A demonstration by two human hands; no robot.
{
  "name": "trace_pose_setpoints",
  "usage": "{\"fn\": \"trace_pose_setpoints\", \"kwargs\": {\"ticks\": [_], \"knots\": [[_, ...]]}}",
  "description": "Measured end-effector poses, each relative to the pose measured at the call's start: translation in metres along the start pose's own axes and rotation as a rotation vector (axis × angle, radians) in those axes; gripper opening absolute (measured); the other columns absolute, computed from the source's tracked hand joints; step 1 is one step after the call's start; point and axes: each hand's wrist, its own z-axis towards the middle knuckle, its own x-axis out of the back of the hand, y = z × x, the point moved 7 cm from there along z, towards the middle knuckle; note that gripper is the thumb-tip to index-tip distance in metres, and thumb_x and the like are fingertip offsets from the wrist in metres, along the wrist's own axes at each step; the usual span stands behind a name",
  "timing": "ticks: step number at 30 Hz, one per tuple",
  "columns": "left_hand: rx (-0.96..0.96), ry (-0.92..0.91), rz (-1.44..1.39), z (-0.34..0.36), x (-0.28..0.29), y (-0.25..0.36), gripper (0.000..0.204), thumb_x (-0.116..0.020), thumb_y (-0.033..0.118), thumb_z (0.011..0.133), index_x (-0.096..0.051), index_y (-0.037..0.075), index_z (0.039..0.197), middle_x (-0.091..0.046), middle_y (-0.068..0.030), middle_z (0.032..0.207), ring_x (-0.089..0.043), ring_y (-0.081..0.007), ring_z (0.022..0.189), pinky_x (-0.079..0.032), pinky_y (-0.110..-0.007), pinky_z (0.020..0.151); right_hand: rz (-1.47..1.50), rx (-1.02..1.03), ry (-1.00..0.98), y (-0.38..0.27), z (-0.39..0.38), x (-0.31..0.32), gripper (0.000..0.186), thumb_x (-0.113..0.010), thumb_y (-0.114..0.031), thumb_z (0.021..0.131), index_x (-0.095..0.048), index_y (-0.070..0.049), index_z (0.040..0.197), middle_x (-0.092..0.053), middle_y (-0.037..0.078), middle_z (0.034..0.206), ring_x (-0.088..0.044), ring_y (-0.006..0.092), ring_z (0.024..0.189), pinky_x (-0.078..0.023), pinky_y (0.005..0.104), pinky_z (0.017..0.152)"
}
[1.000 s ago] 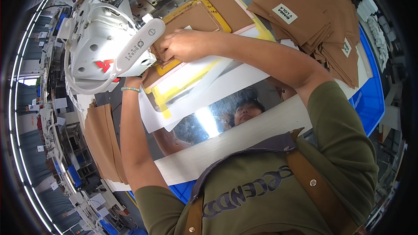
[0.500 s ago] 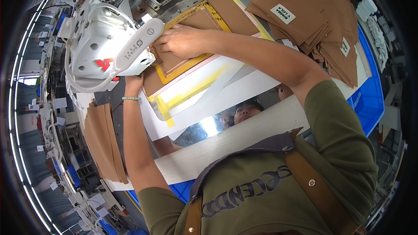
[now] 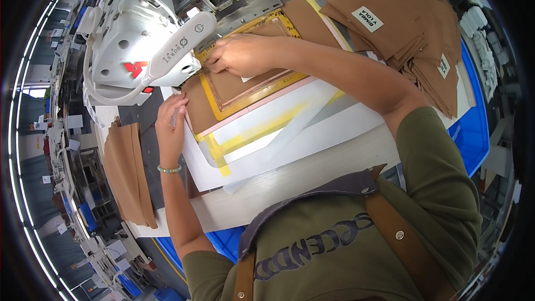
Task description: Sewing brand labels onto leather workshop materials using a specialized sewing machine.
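My right hand (image 3: 245,56) rests over a brown flat piece (image 3: 198,100) inside a yellow rectangular frame (image 3: 256,102). Its fingers are bent and drawn together at the tips; whatever they pinch is hidden. A sliver of white (image 3: 246,79) shows under the palm. At the near left corner of the brown piece is my left hand (image 3: 171,117), fingertips by the edge and thumb apart, holding nothing visible. The white sewing machine head (image 3: 125,44) stands close to both hands, its pale lamp arm (image 3: 184,44) reaching toward the frame.
Brown pieces with white labels lie stacked (image 3: 384,28) at the far right. More brown pieces (image 3: 131,173) hang at the left table edge. A white sheet with yellow tape (image 3: 224,161) lies nearer me. A blue bin (image 3: 471,134) is beside the table on the right.
My left hand has come nearer, out from beside the machine head. My right fingers have curled, and a white sliver now shows under them. The white sheet now covers the shiny plate.
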Motion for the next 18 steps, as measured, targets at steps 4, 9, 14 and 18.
{"fn": "trace_pose_setpoints", "kwargs": {"ticks": [4,9,14,18], "knots": [[-0.002,-0.016,0.059,-0.012,0.000,0.026,0.019,-0.065,0.013,0.106,-0.077,0.003,0.119,-0.075,-0.0110,0.134,-0.062,-0.0332,0.137,-0.047,-0.045,0.116,0.003,0.040,0.033,-0.013,-0.001,0.005,0.031,-0.063,-0.012,0.097,-0.081,-0.012,0.123,-0.074,0.003,0.133,-0.062,0.0278,0.127,-0.051,0.0448,0.108],[-0.023,-0.035,-0.002,-0.003,-0.015,0.063,0.018,-0.066,0.009,0.105,-0.077,0.004,0.118,-0.075,-0.0105,0.133,-0.063,-0.0327,0.136,-0.047,-0.044,0.115,-0.009,0.052,-0.008,-0.019,-0.020,0.009,0.026,-0.062,-0.013,0.102,-0.079,-0.010,0.121,-0.072,0.004,0.138,-0.061,0.0275,0.130,-0.050,0.0422,0.112],[-0.147,-0.139,0.062,0.001,-0.029,0.088,0.022,-0.066,0.002,0.102,-0.075,0.002,0.123,-0.073,-0.0109,0.141,-0.060,-0.0336,0.141,-0.046,-0.044,0.118,-0.146,-0.276,-0.162,-0.007,-0.086,0.065,0.026,-0.063,-0.015,0.105,-0.076,-0.006,0.125,-0.073,0.006,0.136,-0.061,0.0257,0.131,-0.050,0.0378,0.112],[-0.206,-0.224,0.107,0.003,-0.040,0.091,0.036,-0.063,0.001,0.102,-0.069,0.005,0.138,-0.061,-0.0103,0.157,-0.052,-0.0349,0.150,-0.042,-0.046,0.121,-0.281,-0.460,-0.303,0.014,-0.131,0.063,0.028,-0.063,-0.013,0.104,-0.075,-0.004,0.128,-0.072,0.006,0.141,-0.060,0.0253,0.133,-0.050,0.0369,0.113]]}}
